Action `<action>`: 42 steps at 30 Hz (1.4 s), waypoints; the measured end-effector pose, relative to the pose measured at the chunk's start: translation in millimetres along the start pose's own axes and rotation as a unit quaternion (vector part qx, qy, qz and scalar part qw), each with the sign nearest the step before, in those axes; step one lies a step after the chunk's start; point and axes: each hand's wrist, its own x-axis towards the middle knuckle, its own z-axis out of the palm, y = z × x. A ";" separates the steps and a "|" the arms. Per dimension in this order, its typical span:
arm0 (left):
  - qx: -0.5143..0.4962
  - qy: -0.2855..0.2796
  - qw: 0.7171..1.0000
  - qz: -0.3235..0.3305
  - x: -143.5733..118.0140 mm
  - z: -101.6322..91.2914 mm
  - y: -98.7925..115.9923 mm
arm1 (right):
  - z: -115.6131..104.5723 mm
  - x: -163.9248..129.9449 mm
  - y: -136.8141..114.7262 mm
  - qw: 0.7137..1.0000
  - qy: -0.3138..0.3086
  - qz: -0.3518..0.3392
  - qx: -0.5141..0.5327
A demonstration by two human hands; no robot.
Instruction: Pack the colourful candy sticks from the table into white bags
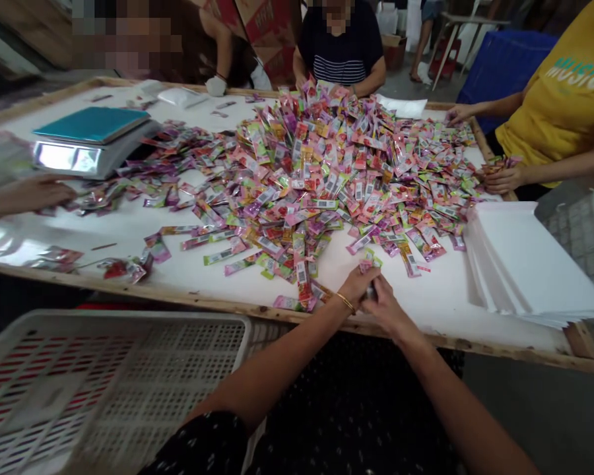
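At the near table edge, my left hand (357, 284) is closed round a small bunch of colourful snack packets (369, 260), whose pink and green ends stick out above the fingers. Pressed against it, my right hand (383, 303) has its fingers closed at the lower end of the same bunch. A small dark part shows between the two hands, too blurred to make out. Just beyond them spreads a large heap of narrow pink, purple, green and orange packets (321, 178); a few loose ones lie left of my left hand.
The white table (445, 297) has a wooden rim. White sheets or flat bags (534, 257) are stacked at right. A scale (92, 142) stands at left. A plastic crate (178, 316) is below left. Co-workers' hands are around the table, including one hand (507, 178) holding packets.
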 end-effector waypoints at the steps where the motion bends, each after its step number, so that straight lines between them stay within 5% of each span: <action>1: -0.006 0.006 1.000 -0.009 1.2 -6.1 4.2 | -12.6 3.5 3.3 1.000 -0.013 0.000 0.016; 4: 0.016 0.025 0.999 0.016 3.9 -23.5 21.2 | -55.6 32.6 17.5 0.999 0.044 0.030 -0.002; 7: 0.047 0.064 0.993 0.083 8.7 -29.4 39.5 | -79.9 81.4 24.9 0.973 0.098 0.020 -0.206; 11: 0.059 0.089 0.987 0.123 15.7 -28.2 51.4 | -65.3 116.9 17.2 0.913 -0.011 0.022 -0.407; 14: 0.083 0.107 0.982 0.129 17.4 -37.8 46.6 | -35.4 92.8 11.5 0.883 -0.013 -0.020 -0.468; 18: 0.077 0.130 0.979 0.135 15.3 -56.9 34.0 | -6.8 29.1 12.7 0.878 -0.028 -0.055 -0.475; 22: 0.079 0.129 0.978 0.145 12.3 -64.6 33.5 | -20.3 4.8 17.6 0.899 -0.036 -0.031 -0.435; 28: 0.086 0.163 0.969 0.166 10.1 -73.7 49.5 | -63.7 61.8 4.2 0.936 -0.075 0.058 -0.340; 35: 0.073 0.150 0.977 0.133 -2.9 -81.4 47.6 | -32.7 136.7 -23.6 0.891 -0.133 0.082 -0.427; 42: 0.024 0.145 0.981 0.128 -11.7 -96.6 47.0 | -26.2 112.0 -46.4 0.905 -0.126 0.050 -0.403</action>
